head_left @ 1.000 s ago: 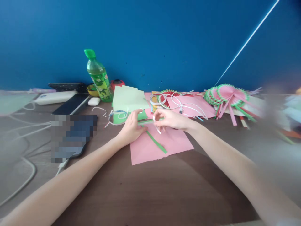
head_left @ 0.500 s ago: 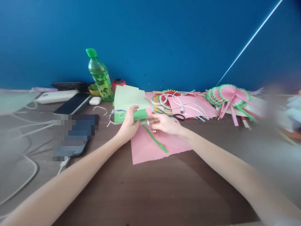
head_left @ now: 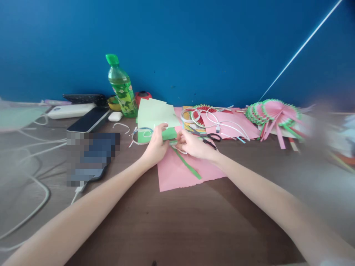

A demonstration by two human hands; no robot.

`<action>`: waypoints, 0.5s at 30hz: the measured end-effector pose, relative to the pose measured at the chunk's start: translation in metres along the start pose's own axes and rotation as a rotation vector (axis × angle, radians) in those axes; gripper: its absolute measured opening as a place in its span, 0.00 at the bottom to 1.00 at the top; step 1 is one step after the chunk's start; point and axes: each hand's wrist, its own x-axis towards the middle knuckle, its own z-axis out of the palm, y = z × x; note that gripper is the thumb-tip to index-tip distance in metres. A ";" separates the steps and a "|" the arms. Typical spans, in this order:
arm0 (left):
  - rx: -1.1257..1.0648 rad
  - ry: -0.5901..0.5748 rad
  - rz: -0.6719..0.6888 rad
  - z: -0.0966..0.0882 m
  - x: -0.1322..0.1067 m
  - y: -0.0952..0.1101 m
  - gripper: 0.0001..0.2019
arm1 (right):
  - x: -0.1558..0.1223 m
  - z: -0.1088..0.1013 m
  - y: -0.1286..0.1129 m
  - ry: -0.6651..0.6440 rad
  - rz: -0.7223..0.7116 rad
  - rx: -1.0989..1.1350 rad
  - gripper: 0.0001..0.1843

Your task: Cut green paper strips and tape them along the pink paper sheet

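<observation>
My left hand (head_left: 156, 146) is curled at the front edge of the green paper, its fingers bent around a thin green paper strip (head_left: 172, 142). Close to its right, my right hand (head_left: 194, 145) pinches the other end of that strip, its fingertips curled in. Beneath both hands lies a pink paper sheet (head_left: 177, 175). A darker green strip (head_left: 191, 169) rests slantwise on it. Behind the hands are green paper (head_left: 174, 133) and pale green sheets (head_left: 156, 113). Black-handled scissors (head_left: 214, 137) lie just beyond my right hand. White cord beneath my right fingers is partly hidden.
A green bottle (head_left: 122, 88) stands by the blue wall. Phones (head_left: 88, 120), a white power bank (head_left: 72, 111) and an earphone case (head_left: 115, 116) lie to the left with cables. A coiled white cable (head_left: 230, 127) and pleated pink-green paper fans (head_left: 277, 112) are at right.
The view has shifted slightly, so everything sits a little further right. My right fingers have curled in more, and more of the scissors shows behind that hand. My left hand keeps its place.
</observation>
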 end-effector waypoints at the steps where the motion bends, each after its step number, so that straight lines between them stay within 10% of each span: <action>1: 0.005 0.001 0.011 0.001 0.000 -0.001 0.25 | 0.000 0.001 0.000 0.010 0.008 -0.018 0.10; 15: 0.128 -0.054 -0.010 0.003 0.000 -0.001 0.28 | 0.003 0.007 0.009 0.062 0.016 -0.053 0.10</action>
